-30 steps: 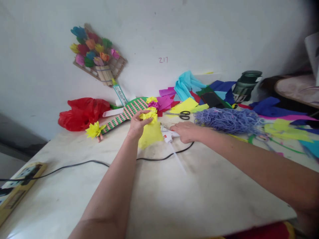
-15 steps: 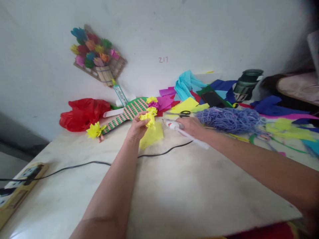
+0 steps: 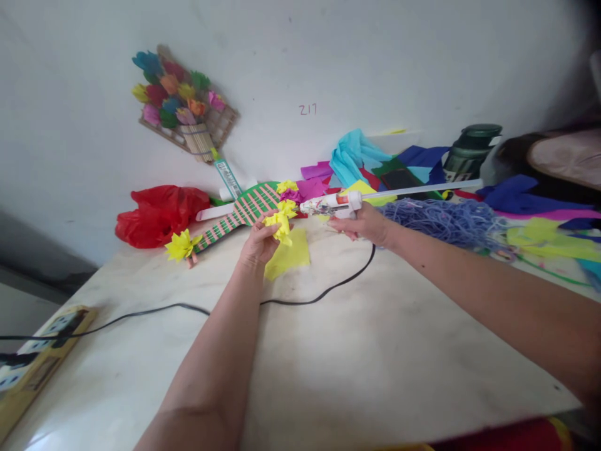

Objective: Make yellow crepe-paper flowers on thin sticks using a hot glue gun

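My left hand [image 3: 258, 244] is closed on a crumpled yellow paper flower [image 3: 278, 225], held just above the table. My right hand [image 3: 365, 224] grips a white glue gun [image 3: 332, 203], raised off the table with its nozzle pointing left toward the flower. A long glue stick [image 3: 422, 188] sticks out behind the gun to the right. Under the flower lies a flat yellow paper sheet [image 3: 290, 257]. Just behind it rests a green and pink woven racket shape [image 3: 239, 214] with yellow and pink paper flowers on it.
The gun's black cord [image 3: 300, 299] runs left across the white table [image 3: 352, 363] to a power strip [image 3: 32, 363]. A red plastic bag [image 3: 157, 213], a purple string pile [image 3: 446, 220], coloured paper scraps [image 3: 357, 160], a dark green jar [image 3: 472, 153] and a wall flower decoration [image 3: 181, 100] are around.
My right hand picked the glue gun up from the table and lifted it, turning its nozzle toward the flower. My left hand kept the yellow flower almost still.
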`<state>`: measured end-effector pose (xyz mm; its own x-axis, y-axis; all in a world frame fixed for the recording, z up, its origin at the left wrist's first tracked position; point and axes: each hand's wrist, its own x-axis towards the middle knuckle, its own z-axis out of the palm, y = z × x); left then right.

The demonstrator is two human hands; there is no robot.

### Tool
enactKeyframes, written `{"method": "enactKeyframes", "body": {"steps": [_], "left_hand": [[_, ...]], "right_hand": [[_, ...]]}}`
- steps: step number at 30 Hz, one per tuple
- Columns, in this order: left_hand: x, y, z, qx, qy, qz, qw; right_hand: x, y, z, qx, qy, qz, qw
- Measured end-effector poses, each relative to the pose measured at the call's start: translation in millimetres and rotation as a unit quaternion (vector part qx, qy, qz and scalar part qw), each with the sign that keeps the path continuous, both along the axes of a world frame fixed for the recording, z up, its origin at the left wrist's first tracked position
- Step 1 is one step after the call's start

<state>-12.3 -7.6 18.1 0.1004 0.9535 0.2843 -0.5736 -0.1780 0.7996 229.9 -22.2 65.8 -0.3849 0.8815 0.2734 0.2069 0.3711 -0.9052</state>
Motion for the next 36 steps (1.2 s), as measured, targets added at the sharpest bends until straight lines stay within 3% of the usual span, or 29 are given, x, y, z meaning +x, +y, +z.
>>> {"method": "enactKeyframes", "body": {"steps": [27, 36], "left_hand": [[4.0, -2.7, 2.5, -0.002, 0.010, 0.000, 1.000], [4.2, -2.5, 2.3, -0.011, 0.015, 0.003, 1.000]], "right_hand": [[-4.6, 1.1, -3.3, -0.004, -0.011, 0.027, 1.000], [-6.7, -0.4, -2.7, -0.011, -0.029, 0.003, 1.000]]}}
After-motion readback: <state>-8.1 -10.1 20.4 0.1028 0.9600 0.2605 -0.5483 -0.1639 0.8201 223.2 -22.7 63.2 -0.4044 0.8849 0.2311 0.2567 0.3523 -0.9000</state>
